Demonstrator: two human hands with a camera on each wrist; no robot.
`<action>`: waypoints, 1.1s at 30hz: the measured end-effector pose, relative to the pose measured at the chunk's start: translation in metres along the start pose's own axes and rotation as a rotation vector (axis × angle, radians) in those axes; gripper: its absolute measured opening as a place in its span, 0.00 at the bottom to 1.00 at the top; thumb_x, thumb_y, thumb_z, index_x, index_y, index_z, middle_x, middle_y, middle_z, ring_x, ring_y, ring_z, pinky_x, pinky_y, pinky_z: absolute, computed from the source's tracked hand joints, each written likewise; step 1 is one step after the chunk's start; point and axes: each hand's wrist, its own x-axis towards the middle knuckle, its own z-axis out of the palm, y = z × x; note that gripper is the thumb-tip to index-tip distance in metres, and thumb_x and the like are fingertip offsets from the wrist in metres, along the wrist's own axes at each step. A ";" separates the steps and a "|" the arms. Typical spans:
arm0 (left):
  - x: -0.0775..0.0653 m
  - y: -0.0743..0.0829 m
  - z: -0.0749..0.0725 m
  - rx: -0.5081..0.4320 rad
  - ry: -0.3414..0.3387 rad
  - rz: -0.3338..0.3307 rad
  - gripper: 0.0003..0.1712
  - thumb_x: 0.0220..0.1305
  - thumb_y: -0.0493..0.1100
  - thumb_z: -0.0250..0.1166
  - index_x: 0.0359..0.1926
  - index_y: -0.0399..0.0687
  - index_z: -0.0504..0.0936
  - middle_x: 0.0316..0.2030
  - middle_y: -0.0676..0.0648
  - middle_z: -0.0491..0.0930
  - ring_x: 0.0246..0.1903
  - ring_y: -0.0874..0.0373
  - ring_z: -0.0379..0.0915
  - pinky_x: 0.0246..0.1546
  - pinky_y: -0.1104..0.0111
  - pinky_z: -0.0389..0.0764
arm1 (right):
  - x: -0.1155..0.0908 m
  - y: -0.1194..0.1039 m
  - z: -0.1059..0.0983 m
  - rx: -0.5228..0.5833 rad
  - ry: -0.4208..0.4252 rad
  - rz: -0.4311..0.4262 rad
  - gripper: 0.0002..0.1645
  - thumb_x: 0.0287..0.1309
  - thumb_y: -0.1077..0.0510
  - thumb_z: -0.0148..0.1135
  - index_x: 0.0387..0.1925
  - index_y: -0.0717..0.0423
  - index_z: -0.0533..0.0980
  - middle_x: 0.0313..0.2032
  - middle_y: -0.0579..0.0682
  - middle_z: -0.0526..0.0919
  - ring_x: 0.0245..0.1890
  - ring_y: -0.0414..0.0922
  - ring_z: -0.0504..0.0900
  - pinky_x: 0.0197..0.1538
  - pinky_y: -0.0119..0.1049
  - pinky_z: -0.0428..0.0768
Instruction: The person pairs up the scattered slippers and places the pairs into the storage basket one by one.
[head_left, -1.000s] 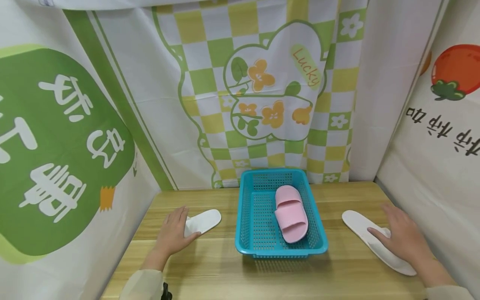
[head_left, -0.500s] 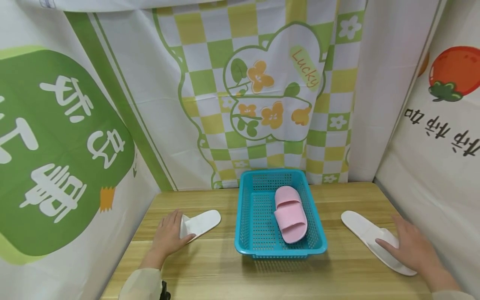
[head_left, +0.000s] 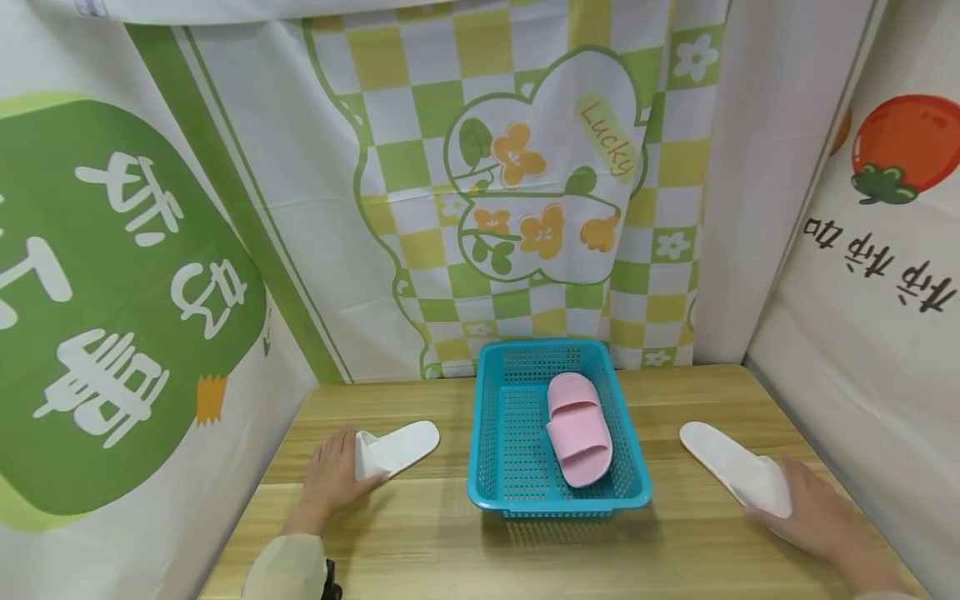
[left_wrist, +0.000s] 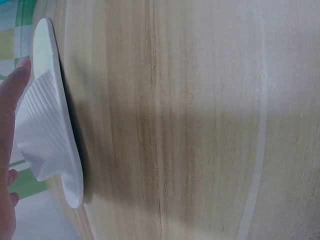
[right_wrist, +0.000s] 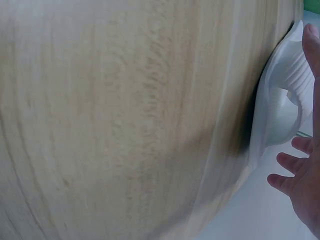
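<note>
On the left of the table, a white slipper (head_left: 405, 448) lies sole down with its toe end beside my left hand (head_left: 330, 479). That hand is open around the strap (left_wrist: 42, 122), its thumb (left_wrist: 15, 82) straight along the near side and no grip showing. A matching white slipper (head_left: 731, 462) lies at a slant on the right. My right hand (head_left: 813, 512) hovers over its strap end and hides part of it. Thumb and fingertips (right_wrist: 285, 165) stand spread apart in the right wrist view, with the ribbed strap (right_wrist: 295, 75) beyond them.
Between the hands stands a blue plastic basket (head_left: 480, 450), a pair of pink slippers (head_left: 581, 429) stacked in its right half. Patterned cloth walls (head_left: 420, 108) enclose the wooden table (head_left: 420, 542) at the back and both sides.
My left hand has drawn back and down along the slipper, uncovering its strap. My right hand has moved right and down over the other slipper's strap end. Both slippers stay in place.
</note>
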 end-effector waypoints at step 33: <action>-0.010 -0.016 0.027 -0.045 -0.012 -0.058 0.59 0.41 0.56 0.79 0.64 0.25 0.60 0.56 0.24 0.67 0.57 0.29 0.63 0.56 0.38 0.61 | -0.002 0.004 0.017 0.036 -0.049 0.049 0.65 0.41 0.36 0.75 0.65 0.76 0.54 0.53 0.80 0.66 0.48 0.77 0.69 0.45 0.68 0.69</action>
